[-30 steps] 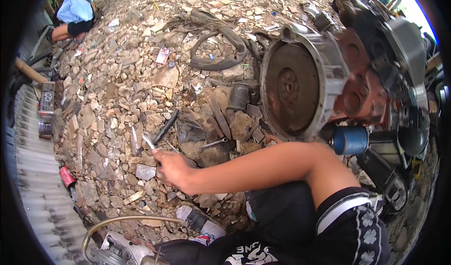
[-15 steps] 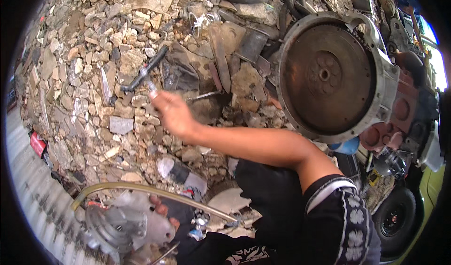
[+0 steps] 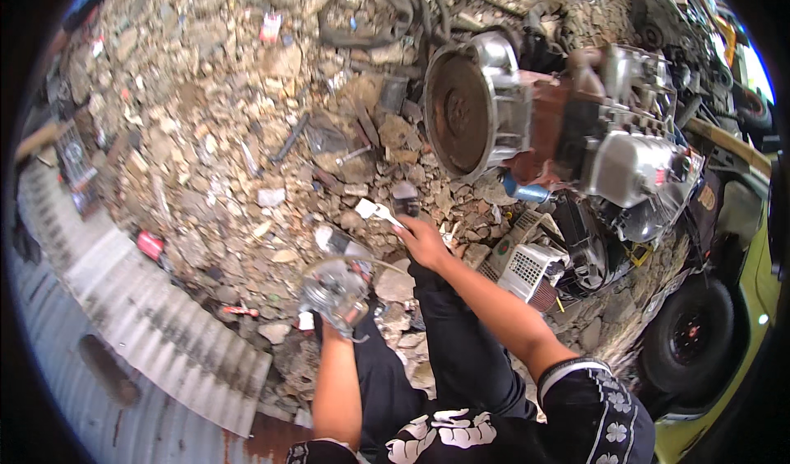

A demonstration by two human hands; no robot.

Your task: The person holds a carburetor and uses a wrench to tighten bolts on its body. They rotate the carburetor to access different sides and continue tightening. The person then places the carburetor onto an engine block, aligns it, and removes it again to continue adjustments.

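My right hand (image 3: 425,242) is closed around a shiny silver wrench (image 3: 384,214), whose pale forked end points left over the rubble. Lower and to the left, my left hand (image 3: 332,324) holds up a grey cast-metal housing (image 3: 333,287). Most of the left fingers are hidden behind it. A thin yellowish hose (image 3: 366,261) arches from the housing toward the right. On the stones ahead lie a black bar (image 3: 290,139) and another wrench (image 3: 354,155), both apart from my hands. Blur softens the fine detail of the housing.
An engine with a round rusty flywheel (image 3: 457,111) lies at the right. Nearer are a white plastic basket (image 3: 531,270) and a blue cylinder (image 3: 527,189). Corrugated metal sheets (image 3: 156,299) cover the lower left. A car wheel (image 3: 687,332) stands at the far right.
My right hand has drawn back toward me from the black bar, which stays on the stones. The left hand and housing now appear more central. The view has shifted, showing more of the engine.
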